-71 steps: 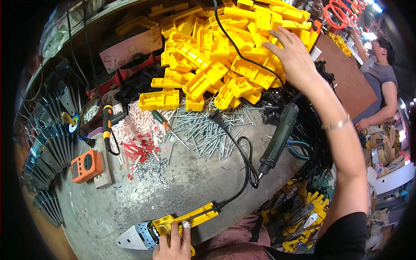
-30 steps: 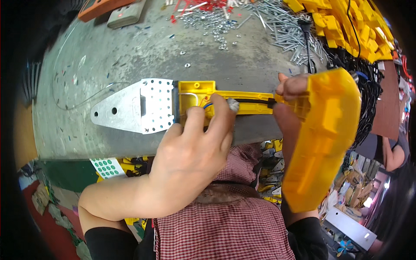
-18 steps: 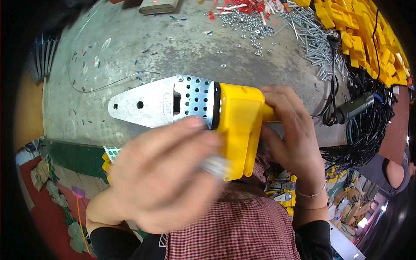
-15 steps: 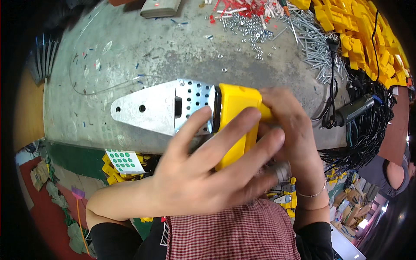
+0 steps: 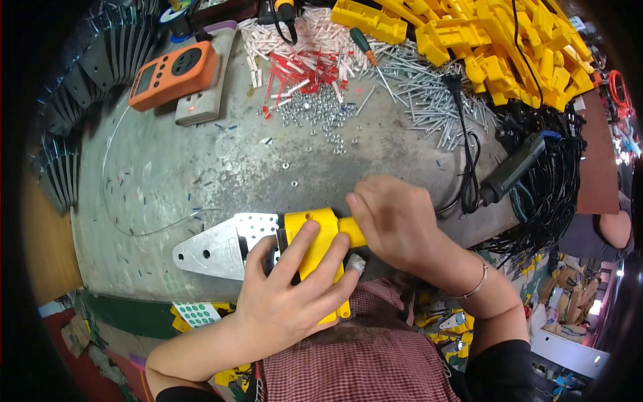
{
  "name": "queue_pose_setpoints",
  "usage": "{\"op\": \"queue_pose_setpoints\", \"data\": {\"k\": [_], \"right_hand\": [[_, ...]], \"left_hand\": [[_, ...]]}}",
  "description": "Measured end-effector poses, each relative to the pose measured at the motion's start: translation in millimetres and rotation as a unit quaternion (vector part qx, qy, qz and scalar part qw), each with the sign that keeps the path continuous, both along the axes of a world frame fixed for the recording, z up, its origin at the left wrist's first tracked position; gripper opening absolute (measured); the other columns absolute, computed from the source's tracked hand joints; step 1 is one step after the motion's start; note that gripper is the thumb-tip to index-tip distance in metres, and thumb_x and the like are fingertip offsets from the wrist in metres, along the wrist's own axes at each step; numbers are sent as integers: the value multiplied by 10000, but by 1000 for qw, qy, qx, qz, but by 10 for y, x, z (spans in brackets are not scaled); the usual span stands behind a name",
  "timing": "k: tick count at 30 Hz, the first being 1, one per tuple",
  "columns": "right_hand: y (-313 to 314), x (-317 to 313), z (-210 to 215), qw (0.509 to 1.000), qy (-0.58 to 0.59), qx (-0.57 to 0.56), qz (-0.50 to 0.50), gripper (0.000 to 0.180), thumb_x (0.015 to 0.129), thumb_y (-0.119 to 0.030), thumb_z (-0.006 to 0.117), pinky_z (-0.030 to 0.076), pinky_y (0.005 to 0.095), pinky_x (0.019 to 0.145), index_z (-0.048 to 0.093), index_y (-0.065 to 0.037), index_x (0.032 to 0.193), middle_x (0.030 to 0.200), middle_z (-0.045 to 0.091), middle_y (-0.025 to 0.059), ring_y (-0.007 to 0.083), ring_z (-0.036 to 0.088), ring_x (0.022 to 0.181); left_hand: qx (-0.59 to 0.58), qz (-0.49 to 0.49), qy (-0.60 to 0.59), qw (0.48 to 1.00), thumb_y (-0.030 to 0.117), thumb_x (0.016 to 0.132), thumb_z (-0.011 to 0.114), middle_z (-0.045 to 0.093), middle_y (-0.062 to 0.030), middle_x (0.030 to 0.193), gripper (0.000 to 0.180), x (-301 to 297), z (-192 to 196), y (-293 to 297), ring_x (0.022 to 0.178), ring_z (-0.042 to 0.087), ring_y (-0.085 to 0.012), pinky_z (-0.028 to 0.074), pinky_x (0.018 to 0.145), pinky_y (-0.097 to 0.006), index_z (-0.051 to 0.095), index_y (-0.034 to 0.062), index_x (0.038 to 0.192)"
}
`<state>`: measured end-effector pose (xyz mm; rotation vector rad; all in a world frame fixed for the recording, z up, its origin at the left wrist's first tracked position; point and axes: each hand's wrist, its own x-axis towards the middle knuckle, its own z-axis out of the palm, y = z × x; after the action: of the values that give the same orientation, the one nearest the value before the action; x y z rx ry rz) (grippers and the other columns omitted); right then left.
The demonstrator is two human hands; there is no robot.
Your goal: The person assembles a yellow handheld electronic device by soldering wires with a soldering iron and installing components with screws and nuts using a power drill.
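Observation:
A pipe welding iron with a yellow plastic body (image 5: 320, 224) and a flat, tapered metal plate (image 5: 213, 249) lies across the near part of the bench. My left hand (image 5: 288, 288) rests over the body, its fingers curled across the yellow plastic, gripping it. One of its fingertips wears a silvery wrap (image 5: 358, 262). At the right end, by the yellow handle (image 5: 351, 231), my right hand (image 5: 402, 224) is closed with fingers curled in and thumb along the side. What it holds, if anything, is hidden.
Across the back lie an orange multimeter (image 5: 173, 74), loose nuts (image 5: 315, 114), long screws (image 5: 439, 107), a green-handled screwdriver (image 5: 362, 43) and yellow plastic shells (image 5: 462, 33). To the right are a dark powered screwdriver (image 5: 512, 171) and black cables (image 5: 552, 194). Another person (image 5: 593, 238) sits far right.
The view has shifted, so the welding iron appears lower and the multimeter has come in. My right hand has moved from beside the yellow body to a closed position at the handle.

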<state>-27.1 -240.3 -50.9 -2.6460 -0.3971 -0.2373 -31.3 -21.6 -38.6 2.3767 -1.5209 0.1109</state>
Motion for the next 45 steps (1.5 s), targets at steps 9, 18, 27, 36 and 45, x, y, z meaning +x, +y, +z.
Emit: {"op": "queue_pose_setpoints", "data": {"k": [9,18,27,36,45], "right_hand": [[-383,340,144,988,-31,-49,145,170,873,-173,572,500,417,619,577,-50,756,711,556,120,322,602,681],[-1030,1306,106,986,-8,-117,-117,132,799,-57,517,504,474,746,630,-9,847,779,650,230,404,638,776],[-1003,1418,165,978,18,-198,-69,248,749,-122,689,492,474,800,583,48,896,862,628,234,411,617,886],[-750,1524,170,989,88,-118,21,133,719,-85,628,493,465,770,609,-20,832,811,618,190,382,612,852],[-951,1096,140,997,74,5,-30,180,746,-53,622,505,347,646,679,-42,917,791,656,143,278,629,672]], "left_hand": [[68,-25,50,996,440,623,742,445,-92,1410,497,126,113,-80,1315,372,-401,307,950,-602,629,233,1060],[41,-37,41,998,438,660,725,466,-72,1401,467,236,73,-233,1313,395,-384,299,960,-572,633,230,1067],[39,-30,27,998,448,692,699,471,-64,1395,441,236,50,-227,1311,398,-380,322,939,-568,638,232,1072],[24,-21,34,999,448,682,704,473,-56,1391,443,219,10,-245,1305,400,-381,331,930,-572,643,233,1065],[-12,7,40,999,357,694,692,492,-9,1379,331,158,-23,-253,1312,412,-356,330,942,-570,673,246,1005]]}}
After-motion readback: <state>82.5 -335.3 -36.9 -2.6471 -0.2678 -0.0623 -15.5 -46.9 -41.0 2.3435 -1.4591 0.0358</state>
